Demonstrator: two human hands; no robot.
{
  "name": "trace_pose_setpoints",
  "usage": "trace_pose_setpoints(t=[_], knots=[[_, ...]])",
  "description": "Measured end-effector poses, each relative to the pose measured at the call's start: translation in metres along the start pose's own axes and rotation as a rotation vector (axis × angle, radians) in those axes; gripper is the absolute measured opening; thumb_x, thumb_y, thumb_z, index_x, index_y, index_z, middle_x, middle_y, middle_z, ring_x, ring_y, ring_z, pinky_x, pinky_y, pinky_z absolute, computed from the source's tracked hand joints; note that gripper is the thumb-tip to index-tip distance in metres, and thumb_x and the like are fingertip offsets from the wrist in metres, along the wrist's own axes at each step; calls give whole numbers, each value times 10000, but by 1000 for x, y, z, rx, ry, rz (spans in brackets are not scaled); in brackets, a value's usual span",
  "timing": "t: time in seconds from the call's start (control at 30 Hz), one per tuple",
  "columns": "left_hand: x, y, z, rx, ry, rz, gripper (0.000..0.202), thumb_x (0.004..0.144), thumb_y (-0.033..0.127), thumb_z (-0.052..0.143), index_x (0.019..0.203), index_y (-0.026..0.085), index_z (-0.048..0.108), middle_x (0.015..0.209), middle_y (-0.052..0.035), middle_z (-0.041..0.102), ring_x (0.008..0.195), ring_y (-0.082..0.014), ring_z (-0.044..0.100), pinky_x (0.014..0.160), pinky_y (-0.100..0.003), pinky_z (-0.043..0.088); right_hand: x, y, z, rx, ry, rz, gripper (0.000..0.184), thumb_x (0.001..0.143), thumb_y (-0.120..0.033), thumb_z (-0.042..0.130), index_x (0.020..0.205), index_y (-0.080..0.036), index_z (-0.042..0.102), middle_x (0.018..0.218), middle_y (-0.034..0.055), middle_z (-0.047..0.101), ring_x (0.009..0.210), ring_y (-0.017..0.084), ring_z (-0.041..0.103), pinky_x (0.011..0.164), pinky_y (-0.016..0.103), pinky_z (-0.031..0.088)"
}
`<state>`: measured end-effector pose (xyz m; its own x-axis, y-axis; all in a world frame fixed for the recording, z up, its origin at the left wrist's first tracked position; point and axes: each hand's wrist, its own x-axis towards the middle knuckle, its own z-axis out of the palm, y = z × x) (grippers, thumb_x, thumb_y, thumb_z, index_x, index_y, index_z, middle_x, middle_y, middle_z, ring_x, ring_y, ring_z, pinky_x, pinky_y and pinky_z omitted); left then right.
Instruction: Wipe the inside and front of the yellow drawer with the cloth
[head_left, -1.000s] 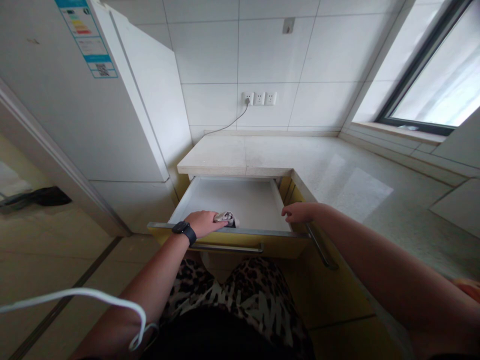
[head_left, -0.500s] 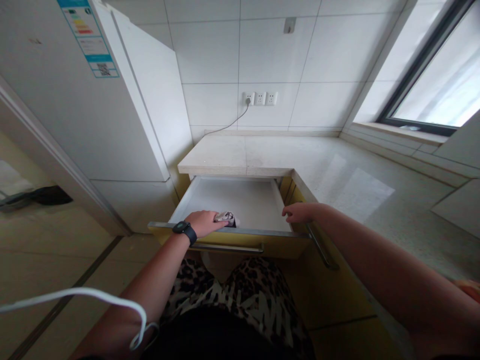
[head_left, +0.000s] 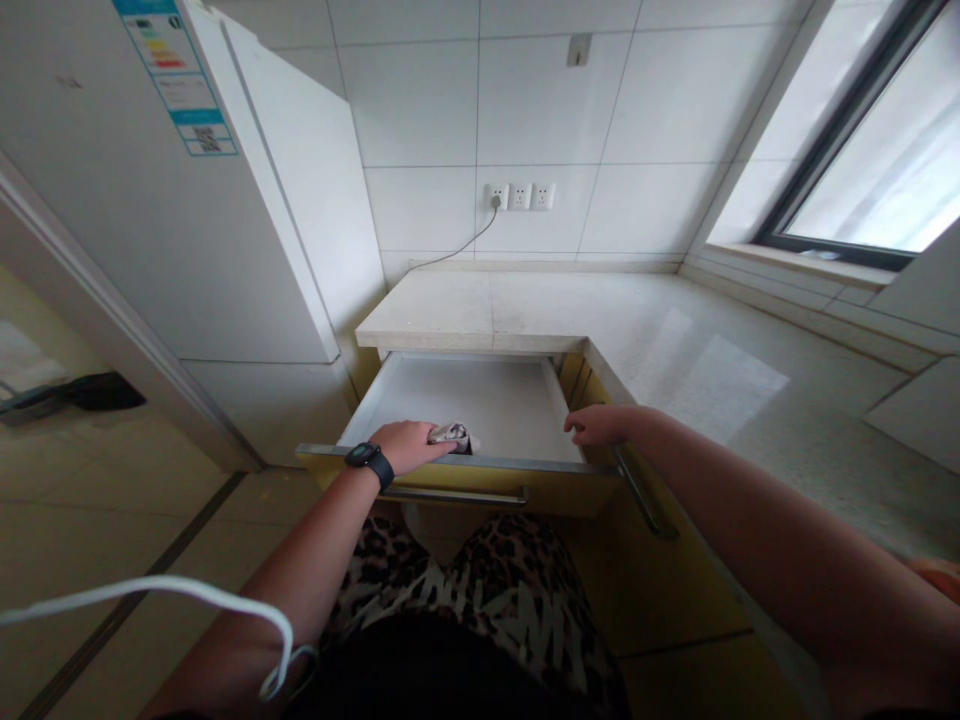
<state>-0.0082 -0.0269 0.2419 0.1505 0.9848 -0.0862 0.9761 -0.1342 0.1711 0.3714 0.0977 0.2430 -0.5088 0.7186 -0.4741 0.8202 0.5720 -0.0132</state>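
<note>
A crumpled cloth (head_left: 451, 435) sits just inside the front of a pulled-out drawer (head_left: 480, 395), held under the curled fingers of the left hand (head_left: 407, 446). The right hand (head_left: 596, 424) is loosely bent by the drawer's right side; whether it grips that edge cannot be told. Beyond lies a pale counter (head_left: 540, 300); compared with half a second ago, hands, cloth and drawer show almost no change, so the work appears paused.
</note>
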Motion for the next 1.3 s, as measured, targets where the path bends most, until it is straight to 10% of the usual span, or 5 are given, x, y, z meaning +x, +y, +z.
trace_pose_setpoints(t=[1.3], knots=[[1, -3, 3, -5, 21, 18, 742, 738, 887, 242, 972, 332, 676, 947, -54, 715, 869, -310, 661, 640, -341, 387, 1, 1, 0, -11, -1, 5, 502, 826, -283, 536, 1297, -115, 582, 1250, 166, 612, 1121, 297, 590, 942, 376, 448]])
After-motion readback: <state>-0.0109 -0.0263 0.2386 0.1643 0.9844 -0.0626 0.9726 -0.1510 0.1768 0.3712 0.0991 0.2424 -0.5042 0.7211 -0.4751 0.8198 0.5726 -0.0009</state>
